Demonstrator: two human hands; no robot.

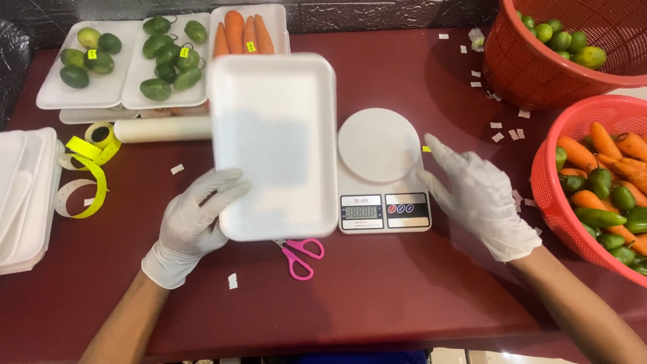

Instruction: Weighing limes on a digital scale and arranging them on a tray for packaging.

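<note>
My left hand (192,219), in a white glove, grips the near left edge of an empty white foam tray (273,141) and holds it above the dark red table, just left of a white kitchen scale (379,168). The scale's round platform is bare. My right hand (475,195), also gloved, hovers with fingers spread at the scale's right side, holding nothing. Pink scissors (300,253) lie partly under the tray's near edge.
Filled trays of limes (87,57), green peppers (168,61) and carrots (242,34) sit at the back left. A film roll (162,128), yellow sticker strips (84,168) and stacked empty trays (23,195) lie left. Two red baskets (539,67) (559,195) of produce stand right.
</note>
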